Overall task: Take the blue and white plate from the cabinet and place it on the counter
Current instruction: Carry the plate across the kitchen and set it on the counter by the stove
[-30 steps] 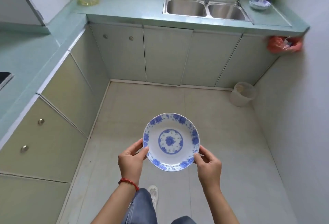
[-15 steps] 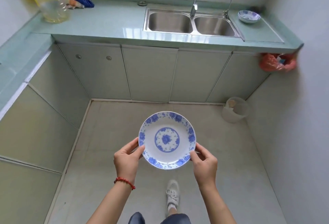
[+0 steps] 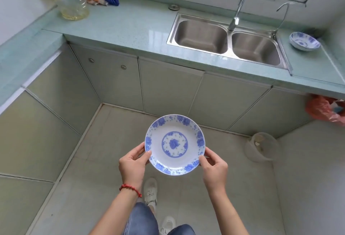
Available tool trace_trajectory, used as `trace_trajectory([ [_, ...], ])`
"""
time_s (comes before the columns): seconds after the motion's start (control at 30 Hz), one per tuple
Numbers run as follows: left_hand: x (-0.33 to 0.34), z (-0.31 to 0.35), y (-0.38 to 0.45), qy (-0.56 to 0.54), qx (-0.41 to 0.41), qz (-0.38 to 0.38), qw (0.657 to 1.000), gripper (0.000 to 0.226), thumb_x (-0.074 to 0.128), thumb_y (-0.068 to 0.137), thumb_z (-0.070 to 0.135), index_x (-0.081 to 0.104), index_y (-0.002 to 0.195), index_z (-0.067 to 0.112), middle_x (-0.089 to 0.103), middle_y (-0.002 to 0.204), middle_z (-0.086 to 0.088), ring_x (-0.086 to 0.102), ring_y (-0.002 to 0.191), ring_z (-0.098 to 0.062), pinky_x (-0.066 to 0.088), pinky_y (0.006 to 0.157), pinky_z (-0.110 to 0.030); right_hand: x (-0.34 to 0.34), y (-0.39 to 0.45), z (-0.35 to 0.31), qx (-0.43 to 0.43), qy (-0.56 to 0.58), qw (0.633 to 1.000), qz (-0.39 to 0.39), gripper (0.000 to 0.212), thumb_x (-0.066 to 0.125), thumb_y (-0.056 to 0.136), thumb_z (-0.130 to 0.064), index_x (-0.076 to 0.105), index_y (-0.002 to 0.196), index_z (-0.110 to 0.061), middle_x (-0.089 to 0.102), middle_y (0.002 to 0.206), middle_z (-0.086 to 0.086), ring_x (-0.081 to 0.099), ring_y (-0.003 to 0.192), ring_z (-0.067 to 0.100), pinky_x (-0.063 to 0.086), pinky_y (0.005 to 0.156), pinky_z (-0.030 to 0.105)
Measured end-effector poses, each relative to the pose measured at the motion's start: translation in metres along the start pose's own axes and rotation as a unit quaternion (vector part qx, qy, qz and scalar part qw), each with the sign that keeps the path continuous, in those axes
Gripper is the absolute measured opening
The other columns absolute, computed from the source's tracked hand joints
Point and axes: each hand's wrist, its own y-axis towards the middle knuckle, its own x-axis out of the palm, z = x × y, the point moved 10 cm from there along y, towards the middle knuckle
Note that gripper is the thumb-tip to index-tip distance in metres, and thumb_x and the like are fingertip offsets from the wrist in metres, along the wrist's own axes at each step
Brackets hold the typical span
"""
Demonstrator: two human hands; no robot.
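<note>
2 hands, left hand [image 3: 133,165] and right hand [image 3: 214,167], pinch the plate [image 3: 175,144] rim; fingers beneath hidden.

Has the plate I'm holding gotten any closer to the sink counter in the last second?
Yes. The plate, held in the left hand and right hand, has moved forward toward the counter; the cabinet doors below it now loom nearer.
</note>
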Motion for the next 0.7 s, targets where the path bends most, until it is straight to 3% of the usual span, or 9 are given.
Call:
trace_trajectory([
  [0.13, 0.016, 0.013, 0.047, -0.001, -0.003, 0.008, 1.0, 0.033, 0.068, 0.072, -0.008, 0.067, 0.102, 0.004, 0.071, 0.098, -0.011, 0.068, 0.088, -0.022, 0.058, 0.067, -0.024, 0.034, 0.044, -0.016, 0.007, -0.002, 1.0, -0.012, 0.036, 0.057, 0.075, 0.003, 0.072, 0.093, -0.024, 0.073, 0.073, -0.021, 0.067, 0.069, 0.006, 0.055, 0.065, 0.017],
  [0.3, 0.032, 0.045, 0.11, -0.015, 0.011, 0.021, 1.0, 0.032, 0.069, 0.071, -0.008, 0.068, 0.101, 0.005, 0.072, 0.096, -0.009, 0.068, 0.088, -0.02, 0.058, 0.068, -0.022, 0.083, 0.1, -0.046, -0.001, -0.006, 0.999, -0.036, 0.038, 0.058, 0.075, 0.0, 0.071, 0.087, -0.033, 0.074, 0.078, -0.02, 0.069, 0.074, 0.008, 0.056, 0.067, 0.019],
  [0.47, 0.03, 0.062, 0.148, -0.009, 0.023, 0.062, 0.998, 0.033, 0.07, 0.071, -0.005, 0.068, 0.102, 0.006, 0.072, 0.097, -0.007, 0.068, 0.089, -0.016, 0.058, 0.07, -0.023, 0.125, 0.14, -0.071, -0.012, -0.008, 0.998, -0.064, 0.036, 0.058, 0.075, 0.002, 0.072, 0.094, -0.025, 0.073, 0.074, -0.021, 0.068, 0.07, 0.007, 0.055, 0.064, 0.017],
  [0.6, 0.016, 0.066, 0.168, -0.037, 0.024, 0.118, 0.992, 0.032, 0.07, 0.071, -0.005, 0.069, 0.099, 0.01, 0.072, 0.095, -0.005, 0.068, 0.088, -0.014, 0.057, 0.066, -0.019, 0.167, 0.164, -0.089, -0.025, -0.017, 0.992, -0.126, 0.039, 0.057, 0.075, 0.003, 0.072, 0.093, -0.027, 0.073, 0.073, -0.023, 0.067, 0.071, 0.001, 0.054, 0.064, 0.015],
  [0.7, 0.003, 0.065, 0.178, -0.057, 0.017, 0.175, 0.983, 0.032, 0.069, 0.071, -0.006, 0.07, 0.097, 0.012, 0.072, 0.095, -0.004, 0.068, 0.091, -0.017, 0.057, 0.075, -0.029, 0.205, 0.179, -0.104, -0.037, -0.025, 0.981, -0.187, 0.039, 0.057, 0.075, 0.003, 0.072, 0.091, -0.028, 0.073, 0.078, -0.024, 0.067, 0.076, -0.002, 0.051, 0.062, 0.01],
])
